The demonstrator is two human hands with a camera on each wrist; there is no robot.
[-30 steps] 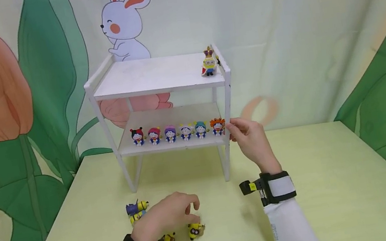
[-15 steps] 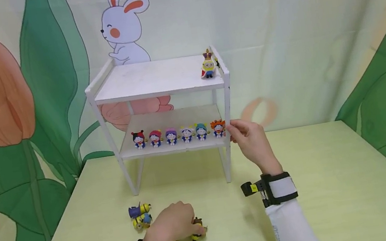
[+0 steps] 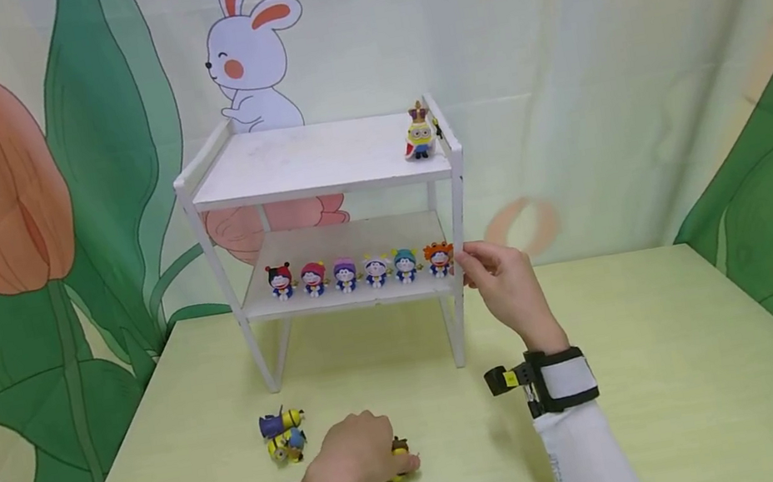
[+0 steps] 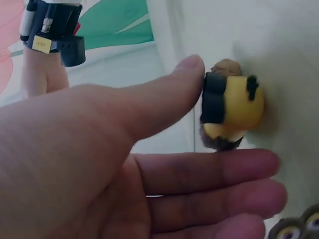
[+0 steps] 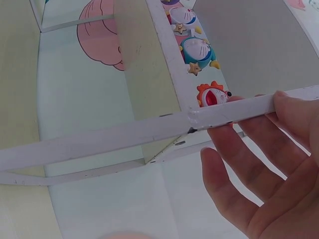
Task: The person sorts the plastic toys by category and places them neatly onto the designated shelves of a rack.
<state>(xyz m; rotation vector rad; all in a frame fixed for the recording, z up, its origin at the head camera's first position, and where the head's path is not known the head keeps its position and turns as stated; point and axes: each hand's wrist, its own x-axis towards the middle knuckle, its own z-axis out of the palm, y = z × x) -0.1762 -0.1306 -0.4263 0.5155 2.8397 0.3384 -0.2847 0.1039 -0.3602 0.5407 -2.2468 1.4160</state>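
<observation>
My left hand (image 3: 355,452) is down on the table, with thumb and index finger on either side of a yellow Minion figurine (image 4: 234,102) that has black and brown parts. In the head view the hand covers much of this figurine. My right hand (image 3: 508,289) pinches the front right post (image 5: 149,124) of a white two-tier shelf (image 3: 298,162). On its lower tier sits a row of several Doraemon figurines (image 3: 346,275) in coloured hats. The one in the orange crab hat (image 3: 439,259) is nearest my right fingers. A crowned Minion figurine (image 3: 419,134) stands at the right of the top tier.
Two Minion figurines, one in purple-blue (image 3: 281,421) and one in yellow and blue (image 3: 287,446), lie on the table left of my left hand. Brown goggles of another figurine (image 4: 299,229) show at the left wrist view's corner. A printed curtain (image 3: 632,67) hangs behind.
My left hand has come down from above the yellow Minion figurine and closed its thumb and index finger about it. My right hand stays at the shelf post.
</observation>
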